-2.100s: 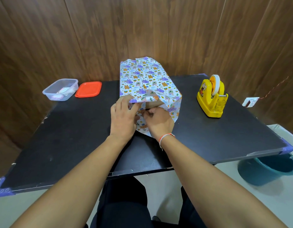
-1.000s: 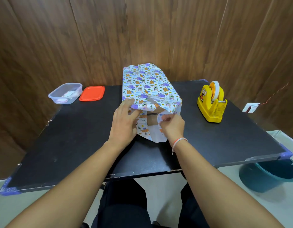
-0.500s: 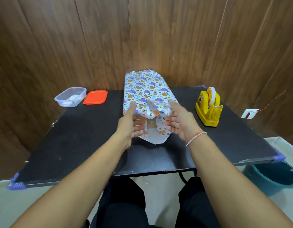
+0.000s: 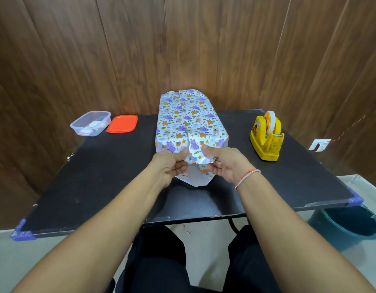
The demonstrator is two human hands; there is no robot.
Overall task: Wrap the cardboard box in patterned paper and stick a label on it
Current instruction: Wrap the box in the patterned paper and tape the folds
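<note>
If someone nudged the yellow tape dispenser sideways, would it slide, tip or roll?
The yellow tape dispenser would probably slide, not roll: its base sits flat on the black table. The upright roll puts some weight high, so a high push might tip it.

No text, brand, number or sign can be read anywhere. The yellow tape dispenser (image 4: 267,141) at three o'clock on the table bears a cartoon sticker on its side, its wording too small to make out. The patterned paper (image 4: 190,123) at twelve o'clock carries only printed animals, stars and leaves.
</note>
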